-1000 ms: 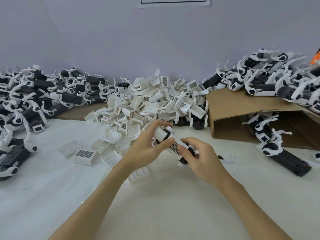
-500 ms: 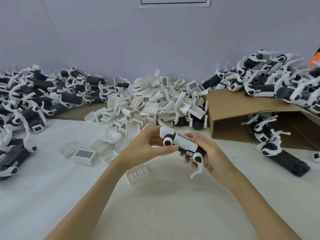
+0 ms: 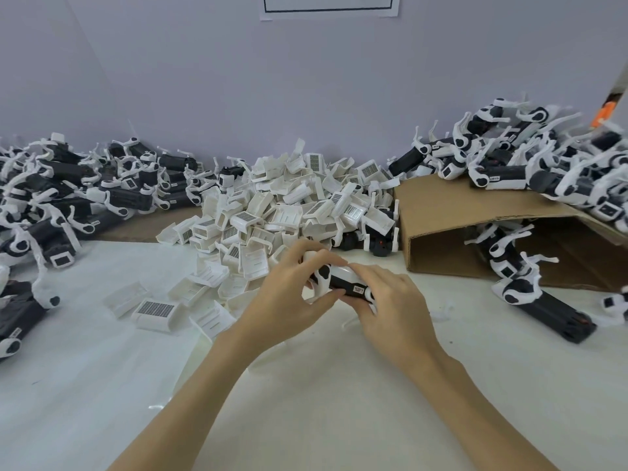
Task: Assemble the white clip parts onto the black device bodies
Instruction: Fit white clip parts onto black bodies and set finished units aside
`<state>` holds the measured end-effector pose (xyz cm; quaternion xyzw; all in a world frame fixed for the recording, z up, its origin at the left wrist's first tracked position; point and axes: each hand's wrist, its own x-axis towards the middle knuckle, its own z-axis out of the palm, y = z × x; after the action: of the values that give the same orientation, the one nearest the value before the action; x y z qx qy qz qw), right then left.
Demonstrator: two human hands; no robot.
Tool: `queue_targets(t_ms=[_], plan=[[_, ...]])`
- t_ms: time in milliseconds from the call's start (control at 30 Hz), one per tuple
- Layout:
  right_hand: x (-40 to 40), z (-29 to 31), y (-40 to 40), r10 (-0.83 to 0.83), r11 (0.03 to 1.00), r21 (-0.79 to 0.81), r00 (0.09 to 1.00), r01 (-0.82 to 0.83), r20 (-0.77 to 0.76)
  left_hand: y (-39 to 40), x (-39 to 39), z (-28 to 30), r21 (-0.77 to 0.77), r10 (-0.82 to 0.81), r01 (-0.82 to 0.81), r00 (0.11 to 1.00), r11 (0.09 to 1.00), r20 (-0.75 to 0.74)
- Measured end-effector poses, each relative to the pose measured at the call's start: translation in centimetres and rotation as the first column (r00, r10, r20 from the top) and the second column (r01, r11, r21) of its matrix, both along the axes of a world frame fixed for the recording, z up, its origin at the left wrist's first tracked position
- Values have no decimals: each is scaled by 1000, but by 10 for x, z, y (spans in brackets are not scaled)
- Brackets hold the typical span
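Both hands hold one black device body with white parts on it, just above the white table at the centre. My left hand grips its left end, thumb underneath and fingers curled over the top. My right hand grips the right end, fingers lying over the white top piece. Much of the device is hidden by my fingers. A heap of loose white clip parts lies right behind the hands.
Black-and-white devices are piled at the left and on top of an open cardboard box at the right. One device lies in front of the box. Loose clips sit left of my hands on the white table.
The device has been turned in my hands and lowered slightly; my right fingers moved from under it to over its top. The white arm that hung below it is now hidden.
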<state>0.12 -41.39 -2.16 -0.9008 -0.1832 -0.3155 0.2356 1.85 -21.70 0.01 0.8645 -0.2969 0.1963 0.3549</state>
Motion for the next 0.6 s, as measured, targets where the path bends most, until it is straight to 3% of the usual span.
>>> queue_targets(t_ms=[167, 300, 467, 600], plan=[[3, 1, -6, -5, 1000, -20, 996, 3, -94, -3, -2, -3, -38, 10, -10, 1000, 999, -7], [3, -5, -6, 94, 985, 158, 975, -62, -201, -11, -6, -3, -21, 31, -30, 997, 999, 67], [7, -7, -10, 291, 917, 358, 908, -176, -300, -18, -12, 5, -383, -22, -21, 994, 924, -108], [3, -8, -5, 432, 872, 371, 858, -320, -276, -19, -13, 5, -332, -36, 41, 999, 942, 24]])
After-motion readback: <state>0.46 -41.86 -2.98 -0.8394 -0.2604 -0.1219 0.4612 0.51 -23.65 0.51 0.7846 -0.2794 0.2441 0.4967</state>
